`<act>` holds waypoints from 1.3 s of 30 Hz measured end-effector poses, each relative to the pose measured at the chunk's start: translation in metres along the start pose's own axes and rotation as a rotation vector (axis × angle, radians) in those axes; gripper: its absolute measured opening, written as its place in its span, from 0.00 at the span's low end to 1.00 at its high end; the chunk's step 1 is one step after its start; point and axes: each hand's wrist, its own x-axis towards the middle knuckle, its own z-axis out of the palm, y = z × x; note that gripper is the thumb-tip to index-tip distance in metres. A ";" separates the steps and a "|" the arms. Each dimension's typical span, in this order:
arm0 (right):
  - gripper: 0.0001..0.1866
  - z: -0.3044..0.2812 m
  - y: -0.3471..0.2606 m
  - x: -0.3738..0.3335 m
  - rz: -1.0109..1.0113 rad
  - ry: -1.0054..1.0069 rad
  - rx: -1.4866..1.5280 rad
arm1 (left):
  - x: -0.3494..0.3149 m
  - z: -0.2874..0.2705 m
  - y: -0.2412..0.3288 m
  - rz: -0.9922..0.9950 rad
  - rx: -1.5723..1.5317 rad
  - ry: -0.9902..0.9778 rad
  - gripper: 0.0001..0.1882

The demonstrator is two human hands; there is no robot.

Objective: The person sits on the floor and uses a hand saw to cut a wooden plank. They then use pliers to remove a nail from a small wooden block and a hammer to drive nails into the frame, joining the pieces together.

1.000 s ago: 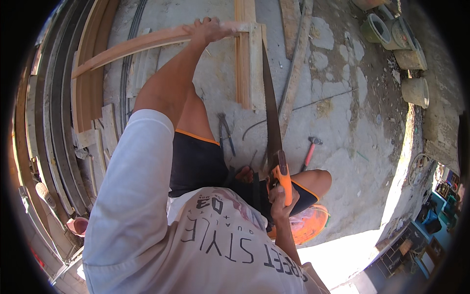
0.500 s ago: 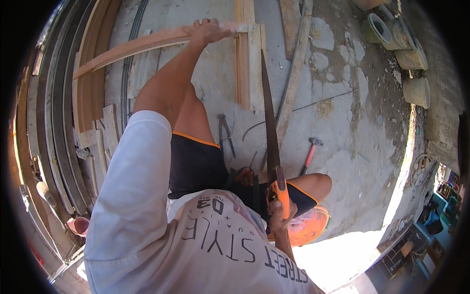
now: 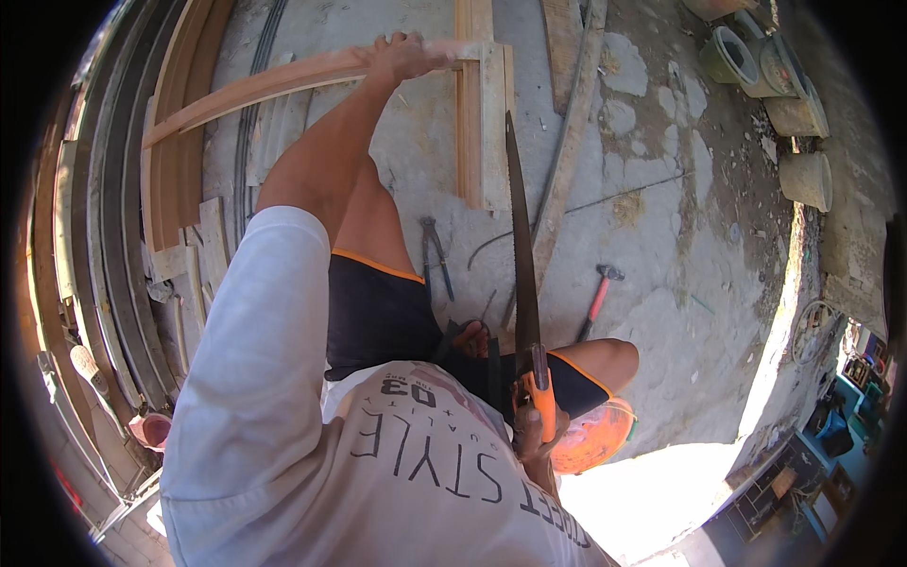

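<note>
My right hand (image 3: 539, 437) is closed round the orange handle of a handsaw (image 3: 522, 250). The long dark blade points away from me, its tip beside the right edge of a pale wooden piece (image 3: 492, 142). My left arm is stretched forward, and my left hand (image 3: 406, 59) grips a long reddish wooden plank (image 3: 274, 94) from above, close to its right end. That end meets the pale piece, which lies along another wooden board (image 3: 468, 142) running away from me. Whether the saw teeth touch the wood cannot be made out.
Pincers (image 3: 436, 255) and a red-handled hammer (image 3: 597, 300) lie on the concrete floor. An orange bucket (image 3: 597, 439) stands beside my right leg. Stacked boards (image 3: 175, 170) line the left, a loose plank (image 3: 567, 156) lies ahead, and several buckets (image 3: 805, 181) stand far right.
My right hand has drawn the handsaw slightly back toward my body, so its tip sits nearer to me. My left hand keeps its place on the plank.
</note>
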 end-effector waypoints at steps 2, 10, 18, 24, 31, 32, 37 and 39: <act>0.28 0.016 0.011 0.044 0.032 -0.055 0.065 | -0.001 -0.005 0.012 0.003 -0.010 -0.042 0.55; 0.23 0.021 0.021 0.050 0.115 -0.133 0.160 | 0.027 0.013 -0.015 0.009 0.048 -0.063 0.54; 0.27 0.030 0.023 0.070 -0.030 -0.029 0.099 | 0.001 -0.003 0.011 -0.023 0.031 -0.051 0.53; 0.20 0.054 0.020 0.123 0.024 -0.085 0.226 | 0.008 -0.003 -0.005 -0.034 0.053 -0.056 0.53; 0.33 0.003 -0.006 -0.013 0.036 -0.010 0.021 | 0.002 -0.003 -0.002 0.000 0.039 -0.037 0.53; 0.29 0.004 -0.003 0.005 0.091 -0.038 -0.012 | 0.000 -0.004 0.004 -0.003 0.042 -0.040 0.52; 0.24 0.080 0.010 0.157 0.042 -0.016 0.192 | 0.007 -0.003 -0.004 0.016 0.040 -0.042 0.51; 0.23 0.075 -0.005 0.135 -0.003 -0.014 0.140 | 0.018 0.005 -0.017 -0.008 0.066 -0.014 0.51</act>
